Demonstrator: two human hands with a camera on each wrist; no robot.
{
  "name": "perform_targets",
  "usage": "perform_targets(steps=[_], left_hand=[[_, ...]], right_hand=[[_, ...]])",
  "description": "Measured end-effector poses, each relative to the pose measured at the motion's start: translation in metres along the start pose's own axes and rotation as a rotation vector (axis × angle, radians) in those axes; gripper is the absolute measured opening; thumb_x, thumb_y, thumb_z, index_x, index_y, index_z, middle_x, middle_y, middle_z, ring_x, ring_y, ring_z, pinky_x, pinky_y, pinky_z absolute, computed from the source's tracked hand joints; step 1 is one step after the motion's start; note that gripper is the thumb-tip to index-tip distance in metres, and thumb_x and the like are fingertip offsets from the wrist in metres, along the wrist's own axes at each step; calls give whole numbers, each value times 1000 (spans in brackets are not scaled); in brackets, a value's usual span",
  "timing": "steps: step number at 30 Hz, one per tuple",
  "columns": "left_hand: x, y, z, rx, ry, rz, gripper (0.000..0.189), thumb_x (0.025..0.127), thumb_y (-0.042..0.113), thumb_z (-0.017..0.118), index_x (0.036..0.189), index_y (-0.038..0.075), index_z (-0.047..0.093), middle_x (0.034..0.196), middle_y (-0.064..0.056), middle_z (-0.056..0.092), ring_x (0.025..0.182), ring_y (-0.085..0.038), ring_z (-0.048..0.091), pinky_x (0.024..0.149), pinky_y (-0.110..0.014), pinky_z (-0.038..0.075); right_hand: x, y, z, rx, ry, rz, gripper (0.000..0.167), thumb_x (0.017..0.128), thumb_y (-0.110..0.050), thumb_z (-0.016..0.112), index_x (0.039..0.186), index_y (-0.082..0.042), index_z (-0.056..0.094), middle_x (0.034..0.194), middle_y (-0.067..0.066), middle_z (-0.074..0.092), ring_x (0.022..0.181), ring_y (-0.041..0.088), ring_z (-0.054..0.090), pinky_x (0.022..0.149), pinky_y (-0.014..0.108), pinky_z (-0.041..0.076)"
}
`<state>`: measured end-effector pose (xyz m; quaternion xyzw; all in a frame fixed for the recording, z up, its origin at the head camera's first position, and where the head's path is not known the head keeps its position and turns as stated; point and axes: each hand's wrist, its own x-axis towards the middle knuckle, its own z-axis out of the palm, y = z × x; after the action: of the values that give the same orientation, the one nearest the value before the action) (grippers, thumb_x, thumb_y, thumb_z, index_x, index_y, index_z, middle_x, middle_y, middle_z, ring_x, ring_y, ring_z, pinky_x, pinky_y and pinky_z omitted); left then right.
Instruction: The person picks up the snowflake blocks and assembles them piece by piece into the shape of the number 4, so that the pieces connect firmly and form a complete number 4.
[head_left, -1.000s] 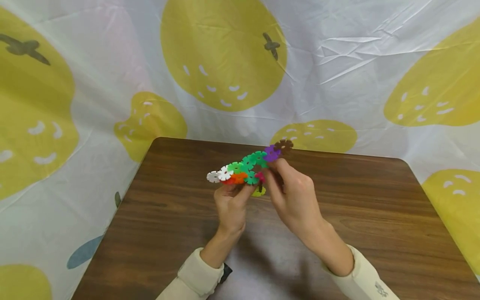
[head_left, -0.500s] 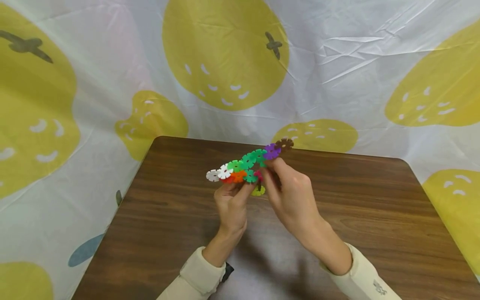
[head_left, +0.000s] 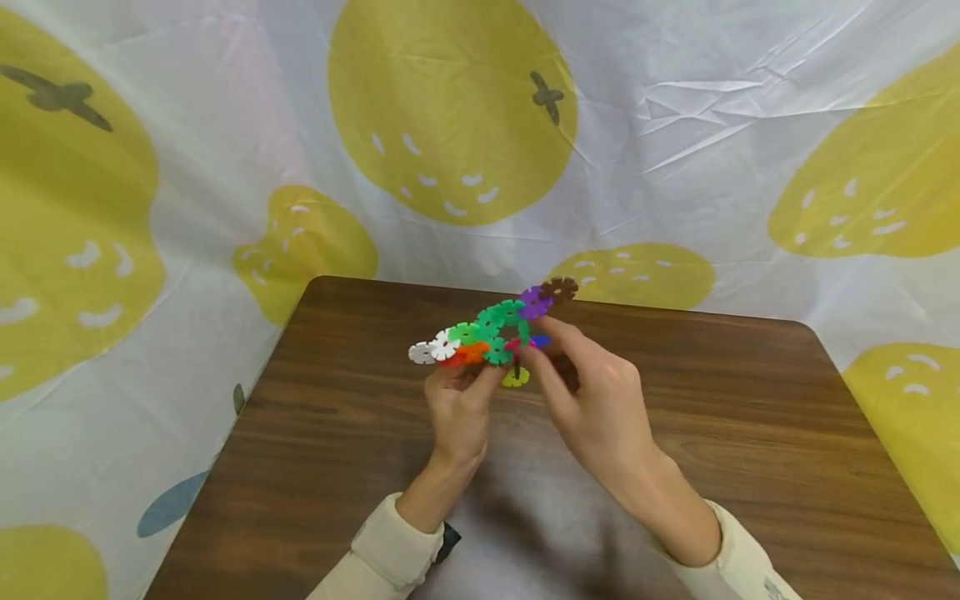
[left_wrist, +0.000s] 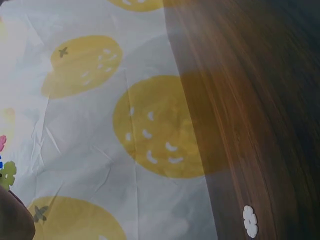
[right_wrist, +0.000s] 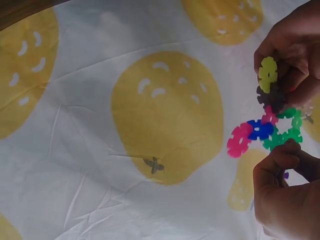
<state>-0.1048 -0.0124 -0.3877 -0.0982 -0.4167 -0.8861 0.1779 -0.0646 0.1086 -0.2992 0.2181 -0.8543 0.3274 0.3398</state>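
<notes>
A chain of interlocking flower-shaped plastic discs [head_left: 491,317] is held above the table, in white, green, orange, purple, brown and other colours. My left hand [head_left: 457,417] grips it from below near the orange disc [head_left: 474,352]. On the other side, thumb and forefinger of my right hand [head_left: 600,408] pinch it by the green discs; the right wrist view has this hand [right_wrist: 285,192] low at the right. There a pink disc [right_wrist: 240,140], a blue disc [right_wrist: 260,129] and a yellow disc [right_wrist: 268,74] stick out. Fingers hide parts of the chain.
The brown wooden table [head_left: 337,417] lies under both hands. A white cloth [head_left: 675,167] with yellow fruit prints hangs behind it. A small white flower-like shape [left_wrist: 250,221] shows against the brown surface in the left wrist view.
My right hand has shifted slightly right and down along the discs, baring a blue disc by its fingertips. The chain has moved a little left in the left hand's grip.
</notes>
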Motion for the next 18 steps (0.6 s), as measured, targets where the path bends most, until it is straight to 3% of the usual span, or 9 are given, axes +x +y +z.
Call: perform_targets(steps=[3, 7, 11, 18], left_hand=[[2, 1, -2, 22, -2, -16, 31, 82, -11, 74, 98, 14, 80, 95, 4, 77, 89, -10, 70, 82, -24, 60], [6, 2, -6, 51, 1, -28, 27, 82, -10, 75, 99, 11, 79, 95, 2, 77, 88, -11, 71, 82, -25, 60], [10, 3, -9, 58, 5, -18, 30, 81, -10, 76, 97, 15, 79, 95, 2, 77, 88, -12, 71, 83, -26, 61], [12, 6, -11, 28, 25, -6, 38, 79, -17, 73, 96, 16, 79, 95, 2, 77, 89, -13, 72, 84, -27, 61]], right_hand=[[-6, 0, -10, 28, -31, 5, 15, 89, -10, 80, 103, -7, 75, 75, -3, 66, 62, 4, 52, 56, 15, 43], [-22, 4, -22, 86, -143, -2, 3, 91, -11, 77, 93, -13, 76, 74, -10, 63, 62, 1, 49, 56, 13, 41], [-42, 13, -24, 145, -244, -27, 10, 91, -8, 76, 90, -18, 74, 73, -14, 59, 62, -3, 48, 55, 9, 40], [-70, 35, -13, 149, -282, -4, 16, 90, -6, 77, 94, -21, 73, 80, -16, 63, 69, -3, 54, 60, 10, 46]])
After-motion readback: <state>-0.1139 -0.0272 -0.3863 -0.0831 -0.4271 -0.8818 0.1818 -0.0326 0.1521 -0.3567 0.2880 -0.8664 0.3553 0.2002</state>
